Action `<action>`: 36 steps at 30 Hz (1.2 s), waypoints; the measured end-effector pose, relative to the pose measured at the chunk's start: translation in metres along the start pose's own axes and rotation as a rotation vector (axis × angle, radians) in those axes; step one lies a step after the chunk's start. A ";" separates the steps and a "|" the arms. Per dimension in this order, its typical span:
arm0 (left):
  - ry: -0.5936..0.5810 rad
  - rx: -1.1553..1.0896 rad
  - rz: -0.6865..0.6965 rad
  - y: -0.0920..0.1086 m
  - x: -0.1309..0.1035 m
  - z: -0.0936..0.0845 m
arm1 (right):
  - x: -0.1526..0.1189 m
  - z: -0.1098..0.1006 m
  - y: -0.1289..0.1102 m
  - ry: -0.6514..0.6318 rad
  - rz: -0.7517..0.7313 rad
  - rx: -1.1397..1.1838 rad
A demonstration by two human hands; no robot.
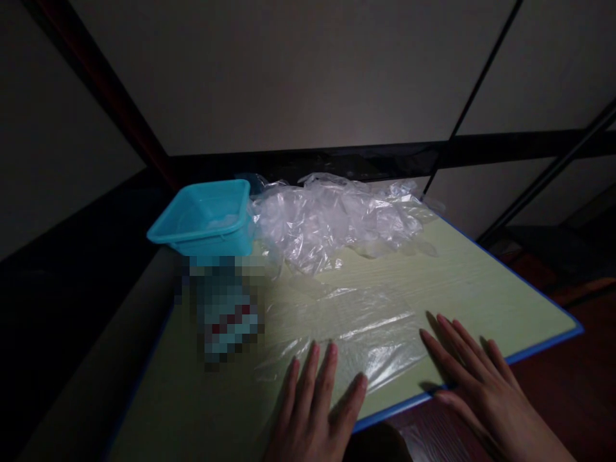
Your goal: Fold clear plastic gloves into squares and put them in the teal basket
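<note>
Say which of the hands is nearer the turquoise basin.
Left. The left hand is on the near side of the turquoise basin, to its right; the right hand is much farther to the right.

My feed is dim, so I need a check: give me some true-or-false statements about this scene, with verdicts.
1. The turquoise basin stands left of the crumpled plastic. True.
2. The table is edged in red. False: it is edged in blue.
3. A flatter clear sheet lies near the left hand. True.
4. The right hand grips the basin. False: its fingers are spread and hold nothing.
</note>
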State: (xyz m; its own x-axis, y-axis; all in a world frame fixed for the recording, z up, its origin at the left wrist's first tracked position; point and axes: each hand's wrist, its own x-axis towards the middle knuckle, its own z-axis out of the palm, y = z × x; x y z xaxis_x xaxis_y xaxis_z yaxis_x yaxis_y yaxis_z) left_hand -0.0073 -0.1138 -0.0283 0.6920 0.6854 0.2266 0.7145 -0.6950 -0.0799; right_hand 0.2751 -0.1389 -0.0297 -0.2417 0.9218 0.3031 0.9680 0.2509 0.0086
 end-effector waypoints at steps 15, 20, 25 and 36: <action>-0.076 -0.177 -0.026 -0.030 -0.001 -0.025 | 0.001 -0.003 -0.003 -0.030 0.033 0.051; -0.039 -0.202 -0.057 -0.034 0.004 -0.026 | 0.004 0.001 -0.001 0.015 0.129 0.201; -0.005 -0.243 -0.025 -0.037 0.015 -0.031 | 0.025 -0.007 0.008 0.115 0.286 0.452; -0.178 -0.037 -0.337 -0.094 0.090 -0.048 | 0.103 -0.010 -0.008 0.222 0.143 0.622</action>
State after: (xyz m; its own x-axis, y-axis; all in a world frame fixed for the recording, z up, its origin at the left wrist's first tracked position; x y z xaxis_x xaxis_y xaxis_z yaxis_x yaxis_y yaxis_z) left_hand -0.0171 0.0030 0.0467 0.4283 0.9015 0.0617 0.9031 -0.4294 0.0062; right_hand 0.2432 -0.0484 0.0110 -0.0300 0.8928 0.4495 0.7537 0.3155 -0.5765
